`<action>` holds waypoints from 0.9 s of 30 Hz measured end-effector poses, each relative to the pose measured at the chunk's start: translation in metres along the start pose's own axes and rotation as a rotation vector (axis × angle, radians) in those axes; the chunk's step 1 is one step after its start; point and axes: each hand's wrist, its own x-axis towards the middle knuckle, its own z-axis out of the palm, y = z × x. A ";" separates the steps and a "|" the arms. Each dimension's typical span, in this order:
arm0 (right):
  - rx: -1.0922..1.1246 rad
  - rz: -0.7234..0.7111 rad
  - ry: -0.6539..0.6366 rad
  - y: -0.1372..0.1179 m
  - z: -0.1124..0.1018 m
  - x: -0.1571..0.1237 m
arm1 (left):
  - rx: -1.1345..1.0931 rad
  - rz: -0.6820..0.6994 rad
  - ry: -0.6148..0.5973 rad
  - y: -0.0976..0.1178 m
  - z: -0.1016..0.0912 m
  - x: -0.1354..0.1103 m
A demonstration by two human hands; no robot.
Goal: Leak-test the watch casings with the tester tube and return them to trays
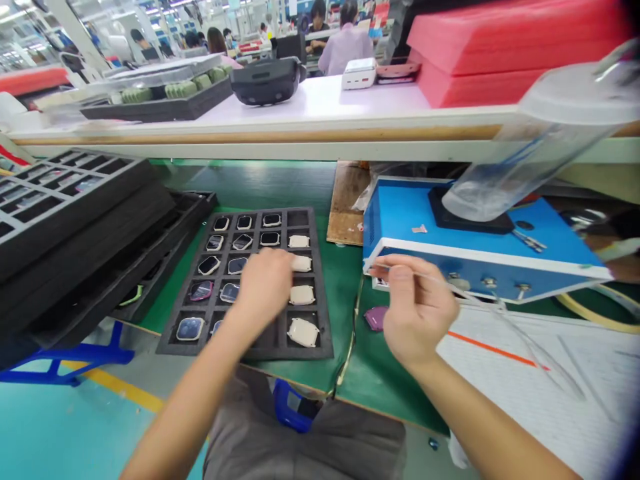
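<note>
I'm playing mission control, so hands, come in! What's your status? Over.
Left hand over tray, at a pale case. Right hand pinching clear tube. Purple case beside right hand; left forearm hides part of tray.

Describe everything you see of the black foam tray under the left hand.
The black, foam-looking tray lies flat on the green tabletop, divided into four columns of five compartments. Dark-faced, rounded-square watch pieces show in the three left columns; cream, rounded-square watch pieces fill the right column below its empty-looking top compartment. The left hand reaches over it, fingertips at the third-row cream piece; hand and forearm hide some compartments.
</note>
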 end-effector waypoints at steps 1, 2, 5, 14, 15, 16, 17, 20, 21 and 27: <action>-0.003 0.009 -0.066 0.000 0.001 -0.004 | 0.012 -0.027 0.003 -0.020 -0.006 0.005; -0.012 0.015 -0.127 0.001 0.001 -0.009 | 0.014 -0.043 0.006 -0.037 -0.011 0.009; -0.037 0.017 -0.243 0.006 0.003 -0.021 | -0.027 -0.050 0.033 -0.063 -0.017 0.015; 0.012 -0.007 -0.351 0.006 0.007 -0.035 | -0.823 -0.226 0.212 0.002 0.020 -0.036; 0.021 -0.011 -0.363 0.004 0.008 -0.035 | -1.000 -0.266 0.225 0.011 0.025 -0.042; 0.028 -0.011 -0.376 0.004 0.008 -0.036 | -1.131 -0.302 0.236 0.018 0.030 -0.047; 0.034 -0.008 -0.387 0.003 0.009 -0.037 | -1.202 -0.327 0.247 0.023 0.033 -0.050; 0.046 0.005 -0.414 0.004 0.010 -0.040 | -1.279 -0.354 0.267 0.028 0.036 -0.052; 0.050 0.007 -0.417 0.004 0.010 -0.040 | -1.287 -0.353 0.268 0.028 0.036 -0.051; 0.051 -0.003 -0.422 0.005 0.010 -0.041 | -1.280 -0.341 0.255 0.024 0.038 -0.052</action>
